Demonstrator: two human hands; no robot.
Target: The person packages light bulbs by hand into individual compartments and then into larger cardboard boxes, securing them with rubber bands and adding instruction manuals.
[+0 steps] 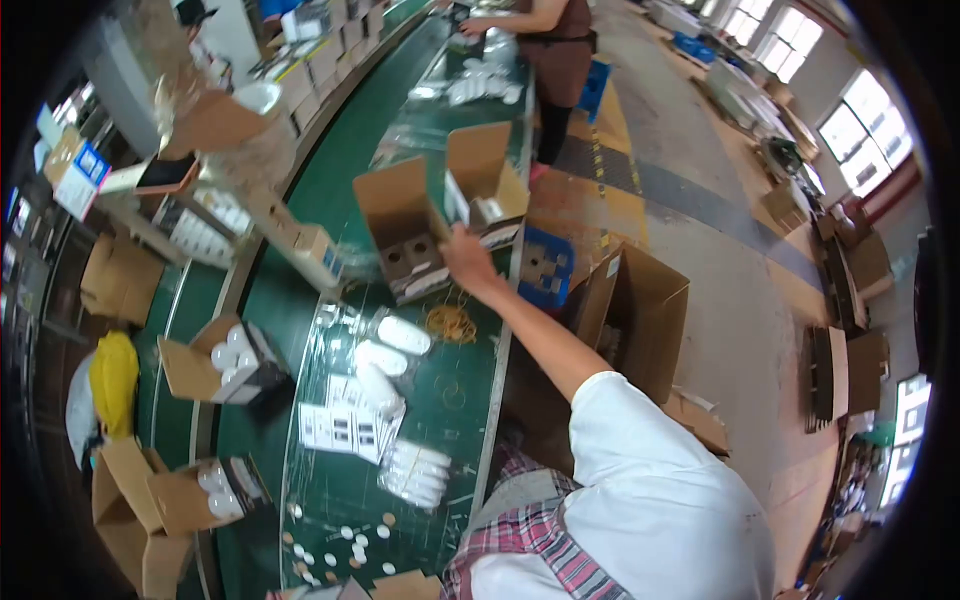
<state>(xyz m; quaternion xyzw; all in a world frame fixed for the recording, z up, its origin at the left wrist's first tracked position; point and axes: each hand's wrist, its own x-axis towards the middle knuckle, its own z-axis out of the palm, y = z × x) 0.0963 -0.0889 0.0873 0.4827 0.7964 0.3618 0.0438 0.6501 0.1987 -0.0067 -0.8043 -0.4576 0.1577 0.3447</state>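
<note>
cardboard carton at the end of a long reach, centre of the frame

brown open carton sits on the green conveyor belt, flaps up, tilted toward the upper left; the right hand lies against its right side, just below a second carton (fingers hidden behind the box edge, so i cannot tell their spread). left hand is out of view. white bulbs, printed leaflets and rubber bands lie nearer the body; a co-worker stands at the top.
</note>
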